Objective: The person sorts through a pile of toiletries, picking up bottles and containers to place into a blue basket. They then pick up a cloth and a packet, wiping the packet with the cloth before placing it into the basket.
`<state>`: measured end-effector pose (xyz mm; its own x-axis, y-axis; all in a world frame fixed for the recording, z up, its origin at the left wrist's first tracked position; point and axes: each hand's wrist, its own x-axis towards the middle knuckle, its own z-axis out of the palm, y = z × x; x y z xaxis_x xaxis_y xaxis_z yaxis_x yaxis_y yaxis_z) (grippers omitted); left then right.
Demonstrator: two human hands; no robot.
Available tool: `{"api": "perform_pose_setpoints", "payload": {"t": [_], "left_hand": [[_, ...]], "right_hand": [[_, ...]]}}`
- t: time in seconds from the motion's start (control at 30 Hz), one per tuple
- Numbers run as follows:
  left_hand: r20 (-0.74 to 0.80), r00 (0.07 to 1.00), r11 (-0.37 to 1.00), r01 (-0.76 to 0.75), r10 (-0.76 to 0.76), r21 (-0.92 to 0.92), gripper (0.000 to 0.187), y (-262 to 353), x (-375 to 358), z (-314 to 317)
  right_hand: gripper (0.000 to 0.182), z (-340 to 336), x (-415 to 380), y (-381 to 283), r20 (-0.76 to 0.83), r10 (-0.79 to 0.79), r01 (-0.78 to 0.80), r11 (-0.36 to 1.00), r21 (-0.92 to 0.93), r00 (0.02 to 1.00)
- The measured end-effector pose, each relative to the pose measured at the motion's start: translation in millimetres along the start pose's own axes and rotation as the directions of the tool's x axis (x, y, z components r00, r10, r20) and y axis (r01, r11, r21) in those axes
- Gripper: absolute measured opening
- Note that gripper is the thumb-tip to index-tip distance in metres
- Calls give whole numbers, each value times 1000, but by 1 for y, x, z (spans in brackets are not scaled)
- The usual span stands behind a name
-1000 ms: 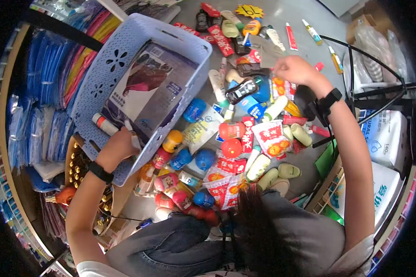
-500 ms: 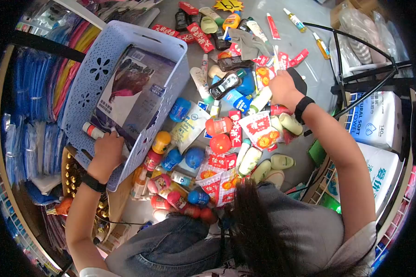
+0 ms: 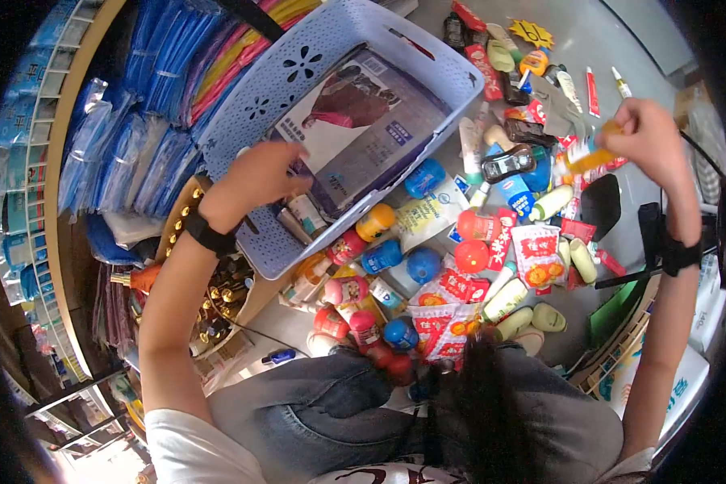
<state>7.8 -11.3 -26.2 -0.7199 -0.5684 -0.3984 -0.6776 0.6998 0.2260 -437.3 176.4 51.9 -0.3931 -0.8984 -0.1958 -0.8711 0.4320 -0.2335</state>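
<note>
My right hand (image 3: 652, 143) has an amber bottle (image 3: 593, 155) — thumb and fingertips pinching one end of it, the rest sticking out tilted toward the pile. The bottle sits at the right side of the spread, near the grey cloth (image 3: 566, 117) and well apart from the basket (image 3: 278, 85). Can't tell if its far end is touching anything below.

My left hand (image 3: 260, 176) is over the near-left part of the basket, fingers loosely spread and a bit curled, nothing visible in them; under the palm I can't see. Closest to it: a white bottle (image 3: 305, 214) in the basket's near corner, next to the flat package (image 3: 383, 145).

Handling, my judgement: an end-only pinch on a smooth bottle could let it swing, so more finger wrap round the body would be steadier. Best to carry it high enough to clear the black bottle (image 3: 508, 164) and the red-and-white pouch (image 3: 538, 256), since loose stuff there looks easy to knock. Left fingers should stay relaxed and straight above the white bottle — coming in from the side could push it into the package. Keep that wrist off the rim too.
</note>
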Motion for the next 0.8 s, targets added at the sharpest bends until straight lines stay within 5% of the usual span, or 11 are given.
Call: {"api": "perform_pose_setpoints", "payload": {"t": [0.13,0.2,0.23,0.3,0.43,0.53,0.57,0.7,0.8], "left_hand": [[-275,958,938,-25,-76,-346,48,42,11,-37],[-405,910,906,-98,-86,-411,56,68,10,-48],[-516,855,947,-207,53,-245,60,77,11,-52],[-639,682,924,-358,356,133,67,93,10,-57],[-461,764,891,-372,453,259,67,115,2,-43],[-191,910,930,-363,368,59,57,107,1,-32],[-270,860,900,-425,434,92,48,99,0,-27],[-6,904,897,-423,427,127,43,48,-18,-36],[139,924,932,-362,357,10,39,2,-33,-18]], "right_hand": [[44,-7,10,-25,-87,-146,170,851,496,986],[41,8,5,-59,-75,-6,55,739,671,997],[47,25,2,-73,-82,71,21,614,789,994],[49,53,3,-94,37,-23,-19,537,843,999],[44,88,-14,-138,283,-191,-205,347,915,940],[46,114,-22,-148,454,-291,-384,267,884,842],[51,116,-26,-149,489,-310,-395,320,861,815],[55,112,-17,-116,463,-262,-384,302,873,847],[41,102,-6,-82,505,-179,-514,-1,858,844]]}}
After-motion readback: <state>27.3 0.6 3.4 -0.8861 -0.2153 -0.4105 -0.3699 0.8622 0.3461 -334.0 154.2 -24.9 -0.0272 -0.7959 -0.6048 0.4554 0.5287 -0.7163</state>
